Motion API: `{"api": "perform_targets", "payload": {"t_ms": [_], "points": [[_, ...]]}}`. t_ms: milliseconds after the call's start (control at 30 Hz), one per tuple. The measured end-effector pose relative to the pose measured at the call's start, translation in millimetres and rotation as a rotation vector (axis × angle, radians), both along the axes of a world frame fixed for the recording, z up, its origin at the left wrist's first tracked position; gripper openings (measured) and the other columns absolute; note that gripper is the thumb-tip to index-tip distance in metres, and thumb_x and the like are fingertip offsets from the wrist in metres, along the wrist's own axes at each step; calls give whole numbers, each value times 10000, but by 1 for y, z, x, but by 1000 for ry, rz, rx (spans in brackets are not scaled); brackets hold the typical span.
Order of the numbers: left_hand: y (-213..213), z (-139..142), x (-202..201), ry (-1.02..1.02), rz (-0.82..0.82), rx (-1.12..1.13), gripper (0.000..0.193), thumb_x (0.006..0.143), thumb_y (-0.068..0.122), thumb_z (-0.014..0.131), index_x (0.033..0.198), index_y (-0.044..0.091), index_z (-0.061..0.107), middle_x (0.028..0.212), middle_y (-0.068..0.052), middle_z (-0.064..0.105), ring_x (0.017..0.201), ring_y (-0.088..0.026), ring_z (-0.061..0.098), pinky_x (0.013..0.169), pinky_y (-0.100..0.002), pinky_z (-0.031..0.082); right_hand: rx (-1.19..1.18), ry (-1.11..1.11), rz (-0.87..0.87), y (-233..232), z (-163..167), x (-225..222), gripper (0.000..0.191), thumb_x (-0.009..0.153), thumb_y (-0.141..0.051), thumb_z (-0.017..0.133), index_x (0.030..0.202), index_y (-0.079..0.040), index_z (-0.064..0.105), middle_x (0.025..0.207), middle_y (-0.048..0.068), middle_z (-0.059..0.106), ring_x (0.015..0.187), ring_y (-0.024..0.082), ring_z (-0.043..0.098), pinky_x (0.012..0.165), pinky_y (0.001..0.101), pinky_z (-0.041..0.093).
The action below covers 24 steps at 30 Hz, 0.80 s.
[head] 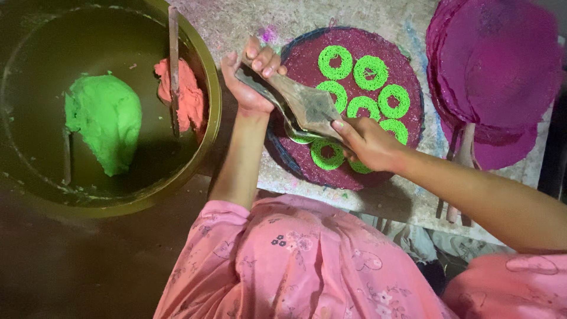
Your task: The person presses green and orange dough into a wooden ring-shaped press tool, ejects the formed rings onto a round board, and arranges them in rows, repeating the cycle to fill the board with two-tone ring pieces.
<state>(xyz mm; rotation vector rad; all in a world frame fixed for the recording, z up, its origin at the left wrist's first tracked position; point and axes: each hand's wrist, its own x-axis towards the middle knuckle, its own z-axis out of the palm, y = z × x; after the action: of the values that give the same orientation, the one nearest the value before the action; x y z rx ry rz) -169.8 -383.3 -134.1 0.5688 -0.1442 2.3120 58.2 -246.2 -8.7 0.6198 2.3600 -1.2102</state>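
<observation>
A: What do the fingers have hold of?

B: Both hands are wrapped around one wooden press (pixel 301 106). The left hand (pixel 251 80) grips its far handle, fingers curled over the top and thumb underneath. The right hand (pixel 372 143) clasps the near end, fingers folded over the wood. Neither hand is slack.

A: And what lies right under those fingers?

B: A round woven mat (pixel 307 62), dark maroon, with green dough rings (pixel 366 88) laid out on it. The metal cup of the press sits just below the right fingertips, over the near left part of the mat, and one ring (pixel 326 155) lies just beside it, close to the right thumb.

A: How many rings are down?

B: I count about eight, arranged around the mat. One is partly hidden under the right hand, so the count is not certain. I judge the mat mostly filled, with bare patches left on the side toward the left hand and along the near edge.

A: Further out from the hands?

B: Beyond the left hand stands a big brass-coloured basin (pixel 215 100). In it lies a large lump of green dough (pixel 103 121) and a smaller lump of pink dough (pixel 189 97), with a wooden stick (pixel 173 47) resting across the pink one. Plenty of dough looks unused.

A: And past the right hand?

B: A stack of spare mats (pixel 496 65), magenta, well apart from the fingers, with no rings on the top one
</observation>
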Motion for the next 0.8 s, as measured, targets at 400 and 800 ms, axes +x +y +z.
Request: {"api": "perform_targets", "payload": {"t_ms": [400,800], "points": [[-49,-3,56,1246,218,-1372,1028,783,232,802,1594,129,179,1567,-172,384,1330,-336,481,1122,-501,362,-433,307,-308,63,-33,131,867,1022,-739,200,1116,-1,645,797,95,652,723,198,608,677,357,488],[-47,12,41,1412,263,-1221,1214,683,157,929,1623,108,163,1526,-176,526,1455,-378,375,1226,-521,215,-879,658,-769,31,-79,195,963,890,-880,360,1299,-23,518,1022,177,581,884,309,557,791,464,455]]}}
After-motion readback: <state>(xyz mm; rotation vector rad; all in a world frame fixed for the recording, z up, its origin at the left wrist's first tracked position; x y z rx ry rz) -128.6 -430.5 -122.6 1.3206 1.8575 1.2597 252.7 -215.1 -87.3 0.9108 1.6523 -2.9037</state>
